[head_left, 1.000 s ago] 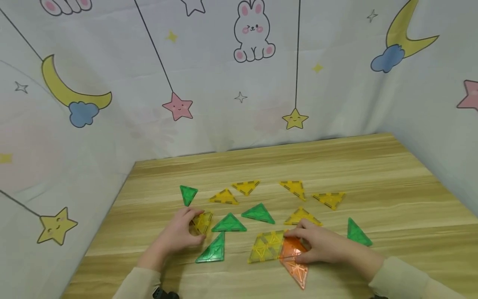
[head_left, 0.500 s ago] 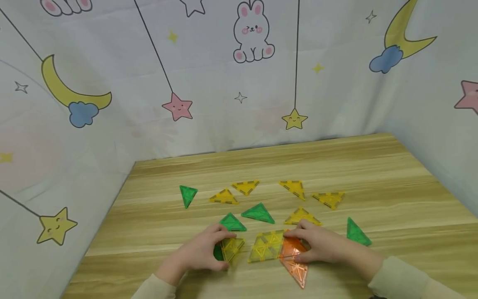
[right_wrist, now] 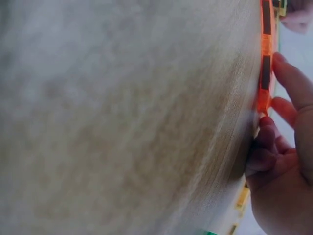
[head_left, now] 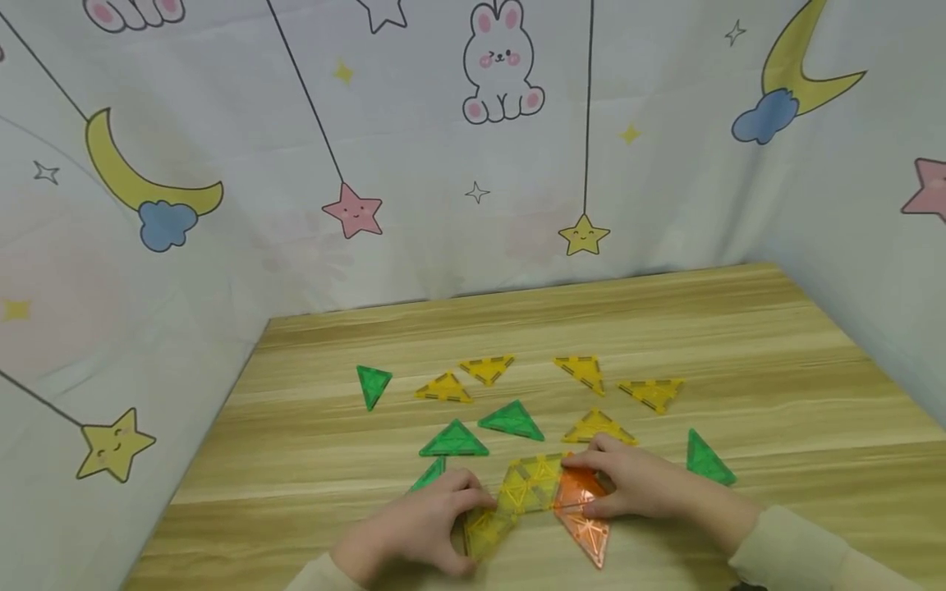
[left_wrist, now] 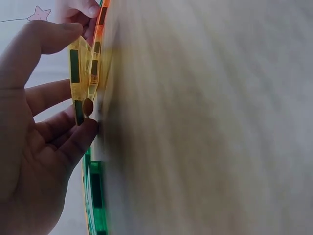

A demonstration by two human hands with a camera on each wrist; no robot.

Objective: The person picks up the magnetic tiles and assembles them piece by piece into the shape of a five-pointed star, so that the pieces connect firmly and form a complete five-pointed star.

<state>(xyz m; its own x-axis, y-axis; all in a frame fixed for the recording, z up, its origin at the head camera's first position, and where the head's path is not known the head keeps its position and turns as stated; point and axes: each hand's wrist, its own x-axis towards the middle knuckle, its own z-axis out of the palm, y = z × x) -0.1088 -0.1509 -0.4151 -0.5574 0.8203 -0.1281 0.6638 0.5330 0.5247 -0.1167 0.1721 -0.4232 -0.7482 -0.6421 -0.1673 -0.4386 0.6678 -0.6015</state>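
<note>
My left hand [head_left: 423, 525] pinches a clear yellow triangular magnetic tile [head_left: 488, 535] between thumb and fingers. The left wrist view shows this tile [left_wrist: 75, 81] standing slightly tilted off the flat tiles, its tip close to them. In the head view it overlaps the lower left corner of a joined yellow patch [head_left: 530, 484]; whether they touch is unclear. Against the patch's right side lie two orange triangular tiles, an upper one [head_left: 576, 490] and a lower one [head_left: 590, 538]. My right hand [head_left: 646, 486] holds the upper orange tile, fingers at its top and thumb lower down.
Loose green triangles lie around, one [head_left: 454, 440] behind my left hand, another [head_left: 513, 420] beside it, one [head_left: 709, 458] past my right wrist. Several yellow triangles, such as one [head_left: 486, 369], lie farther back on the wooden table [head_left: 517, 320]. A printed curtain [head_left: 414, 123] encloses the table.
My left hand has carried the yellow triangle rightward and toward me, from the left green tiles to the yellow patch's corner. My right hand stays on the orange tile.
</note>
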